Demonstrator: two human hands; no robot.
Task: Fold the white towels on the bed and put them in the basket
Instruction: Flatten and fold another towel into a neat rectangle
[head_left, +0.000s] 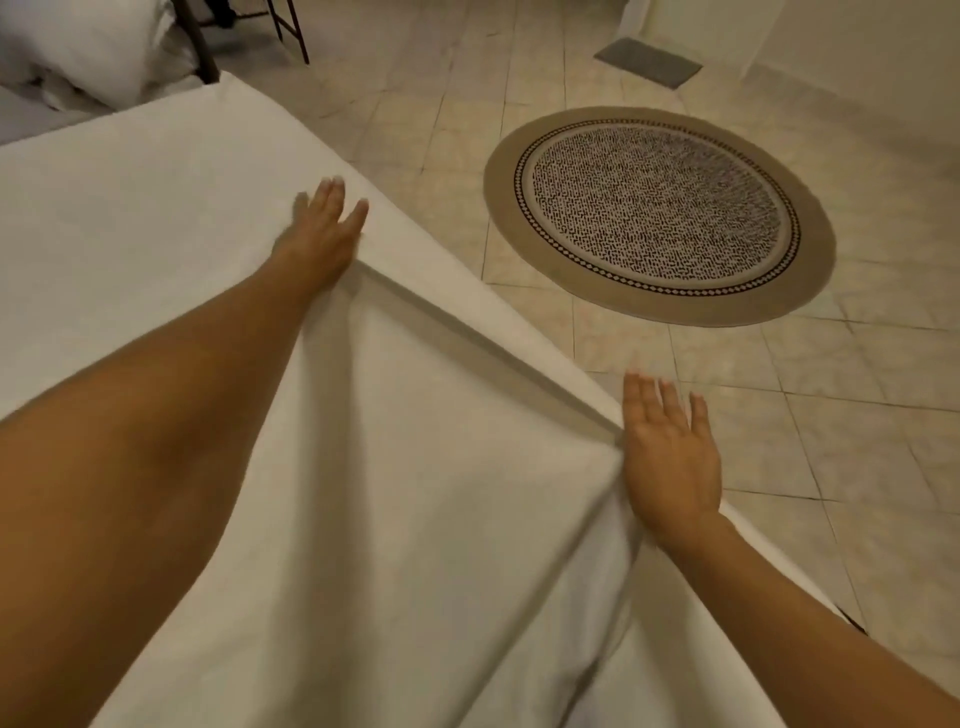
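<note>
bed (130, 218) fills the left and lower part of the view, covered in white, its edge running on a slant from upper left to lower right. white towel (415, 493) lies spread over the near part of the bed, its far hem stretched in a straight folded line between the two hands, with soft creases gathered toward the right. tiled floor (779, 441) takes up the right side, and on it, well apart from the bed, sits a round patterned rug (660, 215) with a tan border. pile of white bedding (88, 47) shows at the top left corner, possibly pillows, too blurred to tell. small grey mat (648, 62) lies on the floor near the top. left hand (317, 234) rests at the far end of the hem, fingers extended, its grip open and flat on the cloth. right hand (670, 457) sits at the near end of the hem by the bed edge, fingers spread, grip open, palm side against the towel.
</note>
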